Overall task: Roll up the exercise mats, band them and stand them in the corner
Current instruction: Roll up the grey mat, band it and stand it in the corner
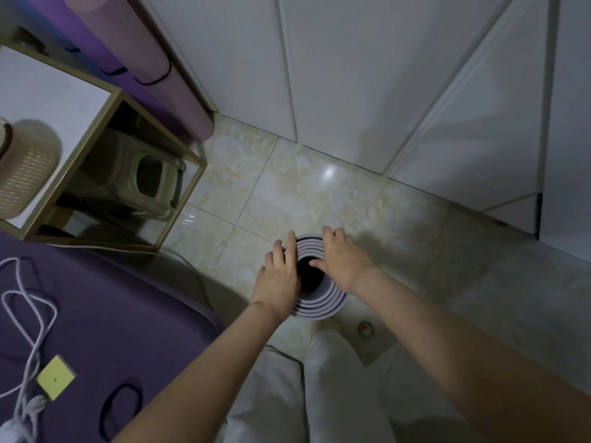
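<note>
A rolled lilac mat (315,306) stands on end on the tiled floor, seen from above with its spiral layers and dark hollow core showing. My left hand (279,274) lies flat against its left side, fingers straight. My right hand (340,259) rests on the top edge at the right, the thumb reaching over the core. Three banded rolled mats, pink (150,59), purple (92,36) and blue (38,17), lean in the corner at the upper left. A black band (121,410) lies on the purple bed cover at the lower left.
A gold-framed side table (121,100) stands at the left with a plastic stool (144,180) under it and a beige basket (22,174) on top. White cupboard doors (383,91) run along the back. A white cable (28,314) and yellow-green plug (56,377) lie on the bed cover (112,314).
</note>
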`<state>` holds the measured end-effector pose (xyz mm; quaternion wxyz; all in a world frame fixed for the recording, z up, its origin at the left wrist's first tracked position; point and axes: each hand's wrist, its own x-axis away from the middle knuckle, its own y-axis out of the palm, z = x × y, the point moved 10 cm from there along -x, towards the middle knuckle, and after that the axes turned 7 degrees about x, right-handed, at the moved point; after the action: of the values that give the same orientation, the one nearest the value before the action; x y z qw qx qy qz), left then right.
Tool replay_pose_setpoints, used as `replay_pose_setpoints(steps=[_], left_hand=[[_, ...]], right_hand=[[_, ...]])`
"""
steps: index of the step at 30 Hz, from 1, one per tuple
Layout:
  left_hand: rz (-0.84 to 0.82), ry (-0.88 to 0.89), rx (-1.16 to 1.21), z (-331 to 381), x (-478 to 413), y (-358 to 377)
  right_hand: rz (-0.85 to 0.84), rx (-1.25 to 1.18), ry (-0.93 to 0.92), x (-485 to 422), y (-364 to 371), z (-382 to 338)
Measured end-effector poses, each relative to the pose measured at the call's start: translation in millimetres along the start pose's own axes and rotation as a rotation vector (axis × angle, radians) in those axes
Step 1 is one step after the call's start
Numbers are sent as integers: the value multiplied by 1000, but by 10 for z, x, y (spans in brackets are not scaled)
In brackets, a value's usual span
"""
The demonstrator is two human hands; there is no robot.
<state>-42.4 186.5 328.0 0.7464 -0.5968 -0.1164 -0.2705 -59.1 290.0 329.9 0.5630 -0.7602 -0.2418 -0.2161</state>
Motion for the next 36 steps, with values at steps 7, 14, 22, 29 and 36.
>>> replay_pose_setpoints(steps=[7,14,22,29,36], left_hand=[[-66,-1,25,45,-183,-78],[-144,-219,367,-185,-127,-71],[-126,-134,264,-43,-6,-72],[-33,33,76,-143,86,-89],[96,-20,202,-628,293,-235]], right_hand=[[-1,114,37,-88,-75,32],[39,244,5,-44,-72,-24],[37,183,-183,133,-4,-216],[-28,145,-61,54,64,-189],[90,158,-121,25,8,-726]])
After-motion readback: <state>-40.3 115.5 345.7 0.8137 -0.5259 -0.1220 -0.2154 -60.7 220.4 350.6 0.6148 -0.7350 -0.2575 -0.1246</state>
